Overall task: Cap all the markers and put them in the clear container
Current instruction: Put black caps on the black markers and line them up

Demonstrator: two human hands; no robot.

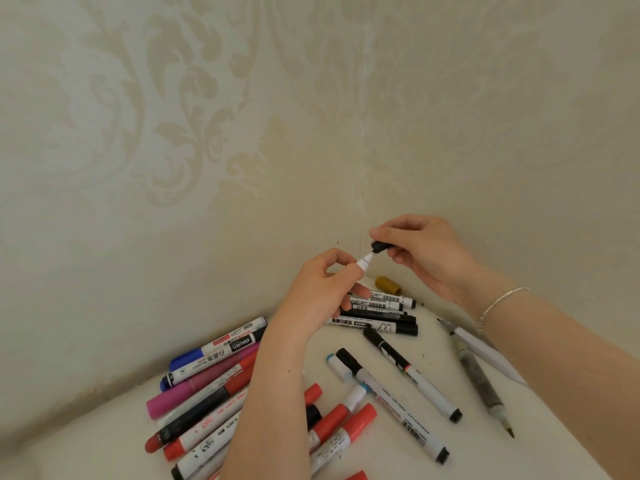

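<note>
**Capping a light, stiff marker**

Above the counter (381, 441), my left hand (322, 292) is pinching the white marker (364, 263) near its tip, while my right hand (420, 252) is pinching the small black cap (380, 246), lining it up. Both are feeling light, rigid, slightly slick.

Left hand (323, 289) raised, fingers curled in a grip; right hand (420, 252) pinching just beside it, fingertips nearly meeting.

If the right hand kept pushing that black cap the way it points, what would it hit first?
Most likely the marker's tip held up by the left hand; the right hand holds the black cap nearly touching it.
</note>
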